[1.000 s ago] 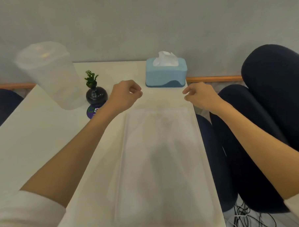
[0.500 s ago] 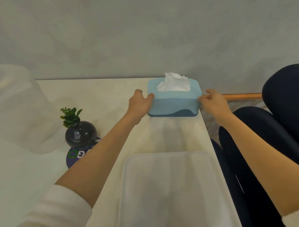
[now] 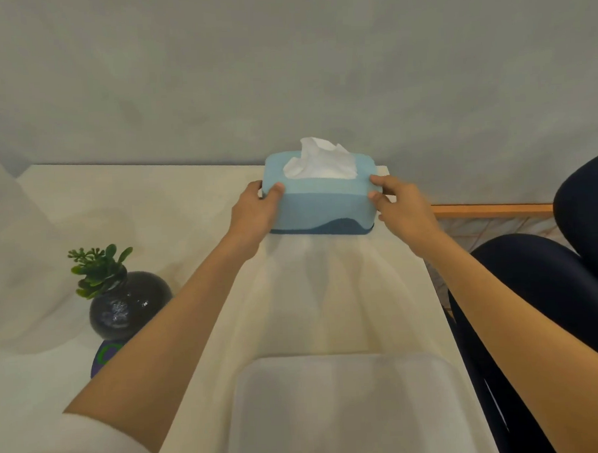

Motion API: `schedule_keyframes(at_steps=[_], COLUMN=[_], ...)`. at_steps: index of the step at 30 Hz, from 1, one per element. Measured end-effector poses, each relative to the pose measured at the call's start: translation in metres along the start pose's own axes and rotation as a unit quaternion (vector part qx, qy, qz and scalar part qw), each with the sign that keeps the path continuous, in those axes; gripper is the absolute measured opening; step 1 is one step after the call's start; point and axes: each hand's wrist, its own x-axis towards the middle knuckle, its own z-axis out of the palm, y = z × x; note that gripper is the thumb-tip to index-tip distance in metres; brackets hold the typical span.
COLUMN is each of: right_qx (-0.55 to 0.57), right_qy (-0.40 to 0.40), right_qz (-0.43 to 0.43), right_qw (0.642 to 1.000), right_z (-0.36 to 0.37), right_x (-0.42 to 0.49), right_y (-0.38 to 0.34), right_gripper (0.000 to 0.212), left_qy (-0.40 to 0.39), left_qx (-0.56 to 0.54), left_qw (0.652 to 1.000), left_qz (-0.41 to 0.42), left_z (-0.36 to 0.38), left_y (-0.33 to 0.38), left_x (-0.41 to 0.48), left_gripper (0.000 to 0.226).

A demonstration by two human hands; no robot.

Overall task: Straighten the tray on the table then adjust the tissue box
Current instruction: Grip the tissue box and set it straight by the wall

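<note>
A light blue tissue box [image 3: 319, 205] with a dark blue base and a white tissue sticking out of its top stands at the far end of the table, close to the wall. My left hand [image 3: 256, 211] grips its left end and my right hand [image 3: 399, 204] grips its right end. A pale translucent tray [image 3: 346, 409] lies lengthwise near me along the table's right side, its far rim well short of the box.
A small dark round vase with a green plant [image 3: 122, 302] stands left of my left arm on a purple coaster [image 3: 104, 358]. A blurred clear plastic cup [image 3: 14, 259] fills the left edge. Dark chairs [image 3: 547, 301] sit beyond the table's right edge [image 3: 441, 309].
Both hands left the tray's far corners, reached forward and closed on the two ends of the tissue box. The view moved forward, so the tray now sits lower in the frame.
</note>
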Motion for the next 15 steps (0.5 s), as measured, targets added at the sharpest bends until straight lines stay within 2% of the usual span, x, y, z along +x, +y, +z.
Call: schedule_keyframes(at_steps=[15], right_qx=[-0.017], right_qy=[0.012], right_qz=[0.026], right_qw=[0.999], right_z=[0.019], right_x=[0.056], right_y=[-0.01], right_gripper=[0.041], left_qy=[-0.021], left_qx=[-0.038], left_qw=[0.998], left_qz=[-0.047], left_z=[0.002], left_y=[0.014], left_x=[0.055], left_gripper=[0.052])
